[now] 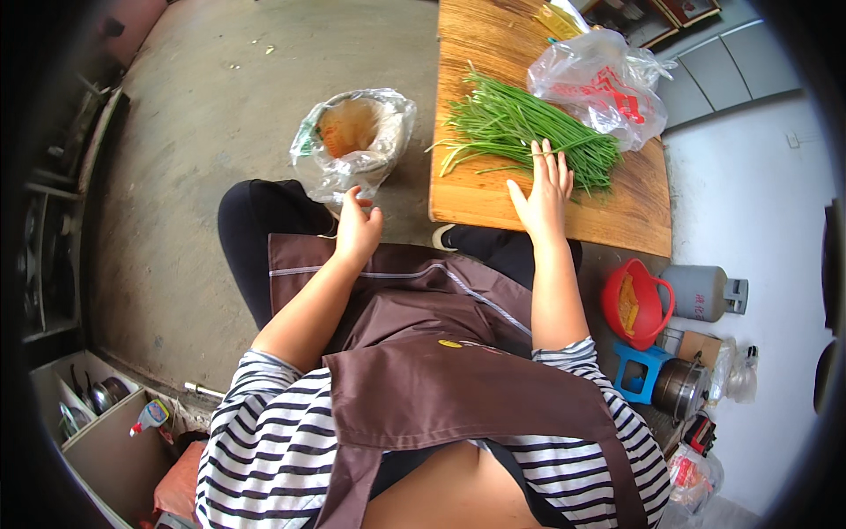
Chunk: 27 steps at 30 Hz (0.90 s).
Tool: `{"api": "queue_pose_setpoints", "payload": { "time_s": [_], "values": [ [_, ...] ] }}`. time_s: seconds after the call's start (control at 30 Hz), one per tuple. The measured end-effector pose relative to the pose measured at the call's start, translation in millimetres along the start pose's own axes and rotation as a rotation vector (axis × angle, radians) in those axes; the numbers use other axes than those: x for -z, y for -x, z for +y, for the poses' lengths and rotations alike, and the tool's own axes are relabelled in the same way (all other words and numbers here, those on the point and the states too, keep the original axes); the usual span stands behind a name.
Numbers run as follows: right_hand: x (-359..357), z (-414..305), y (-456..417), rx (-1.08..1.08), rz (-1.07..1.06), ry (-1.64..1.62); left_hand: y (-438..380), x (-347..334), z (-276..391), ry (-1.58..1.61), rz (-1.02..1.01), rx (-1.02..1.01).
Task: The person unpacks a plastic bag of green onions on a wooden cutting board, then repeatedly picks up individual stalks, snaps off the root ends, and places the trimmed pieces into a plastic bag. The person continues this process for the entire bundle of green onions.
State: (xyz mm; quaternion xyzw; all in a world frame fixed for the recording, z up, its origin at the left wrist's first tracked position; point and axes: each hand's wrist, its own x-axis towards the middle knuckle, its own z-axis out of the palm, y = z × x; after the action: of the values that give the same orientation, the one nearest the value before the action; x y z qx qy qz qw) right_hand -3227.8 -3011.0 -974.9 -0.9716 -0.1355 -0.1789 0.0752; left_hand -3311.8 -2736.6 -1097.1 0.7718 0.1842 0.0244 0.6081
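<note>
A bundle of long green chives (529,122) lies spread on the wooden table (634,218), its paler ends towards the left. My right hand (546,188) rests with fingertips on the near side of the bundle, fingers extended, gripping nothing. Over the gap left of the table is my left hand (359,225), fingers slightly curled and apart, with nothing visible in it. Just beyond it stands a bin lined with a clear plastic bag (390,142); the bag's near edge is close to my fingertips, and I cannot tell whether they touch. Something orange-brown shows inside the bin.
A clear plastic bag with red print (605,86) sits behind the chives. Right of the table are a red plastic basket (615,317), a grey gas cylinder (694,291), a blue stool (638,370) and a metal pot (681,390). A spray bottle (152,415) is at lower left.
</note>
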Motion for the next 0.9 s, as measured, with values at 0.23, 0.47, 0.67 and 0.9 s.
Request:
{"api": "queue_pose_setpoints", "payload": {
  "time_s": [0.23, 0.47, 0.67, 0.9],
  "values": [
    [-5, -21, 32, 0.065, 0.134, -0.033, 1, 12, -34, -0.178, 0.126, 0.000],
    [-15, -5, 32, 0.157, 0.366, -0.169, -17, 7, -44, -0.238, 0.168, -0.064],
    [8, 19, 29, 0.038, 0.411, -0.252, 9, -7, 4, -0.183, 0.072, -0.179],
    [23, 38, 20, -0.047, 0.401, -0.302, 17, -17, 32, -0.256, -0.036, -0.246]
  ]
}}
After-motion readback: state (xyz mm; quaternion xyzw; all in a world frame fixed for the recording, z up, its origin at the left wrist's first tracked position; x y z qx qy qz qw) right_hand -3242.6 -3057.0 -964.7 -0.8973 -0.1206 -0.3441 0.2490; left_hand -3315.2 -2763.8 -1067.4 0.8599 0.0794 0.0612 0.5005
